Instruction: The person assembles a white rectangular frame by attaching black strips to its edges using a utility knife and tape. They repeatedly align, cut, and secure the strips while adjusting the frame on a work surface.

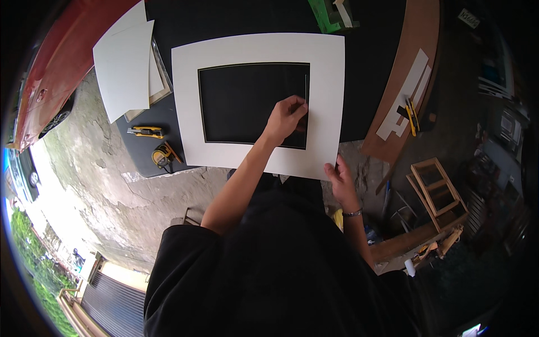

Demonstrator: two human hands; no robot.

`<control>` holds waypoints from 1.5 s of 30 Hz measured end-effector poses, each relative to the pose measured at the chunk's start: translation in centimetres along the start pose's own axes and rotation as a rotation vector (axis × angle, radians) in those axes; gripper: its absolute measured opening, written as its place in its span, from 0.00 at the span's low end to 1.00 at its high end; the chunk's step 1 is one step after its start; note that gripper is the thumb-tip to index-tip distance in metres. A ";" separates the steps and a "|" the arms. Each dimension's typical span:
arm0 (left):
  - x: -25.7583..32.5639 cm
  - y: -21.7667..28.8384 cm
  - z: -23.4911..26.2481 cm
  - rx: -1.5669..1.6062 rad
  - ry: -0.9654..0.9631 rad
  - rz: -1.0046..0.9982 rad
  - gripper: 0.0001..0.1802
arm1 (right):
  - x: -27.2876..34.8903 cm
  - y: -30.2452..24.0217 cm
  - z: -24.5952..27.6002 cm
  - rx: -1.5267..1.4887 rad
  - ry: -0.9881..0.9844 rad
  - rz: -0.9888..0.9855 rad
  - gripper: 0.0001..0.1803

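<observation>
Ahead of the left hand's fingers point(297, 109), the dark window of the white mat board point(252, 48) lies open, bounded only by the board's flat border on every side. Beyond the right hand's fingers point(335, 168), which grip the board's near corner, bare black tabletop point(370, 67) runs free up to the brown board point(415, 62), where white strips point(407, 92) and a yellow knife point(411, 115) block the way. Far to the left of both sets of fingers, a yellow cutter point(146, 132), a tape measure point(163, 156) and stacked white sheets point(123, 67) crowd the table's edge.
</observation>
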State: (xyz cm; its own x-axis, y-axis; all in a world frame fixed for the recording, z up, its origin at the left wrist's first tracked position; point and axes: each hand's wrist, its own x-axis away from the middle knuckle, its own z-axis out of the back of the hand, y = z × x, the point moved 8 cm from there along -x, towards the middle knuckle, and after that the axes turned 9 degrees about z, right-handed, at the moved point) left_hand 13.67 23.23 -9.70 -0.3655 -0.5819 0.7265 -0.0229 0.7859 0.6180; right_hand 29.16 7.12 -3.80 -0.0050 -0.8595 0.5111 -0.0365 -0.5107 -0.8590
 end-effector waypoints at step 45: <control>24.4 39.1 13.0 -1.070 0.398 -0.702 0.11 | -5.4 -0.9 5.9 0.436 0.537 0.186 0.14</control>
State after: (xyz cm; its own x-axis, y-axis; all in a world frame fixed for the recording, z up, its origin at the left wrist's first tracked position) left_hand -8.23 42.47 28.29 -0.2787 -0.9566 0.0846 0.7088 -0.1455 0.6902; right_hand 35.10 12.05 -5.98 -0.4674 -0.8605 0.2027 0.4151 -0.4160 -0.8091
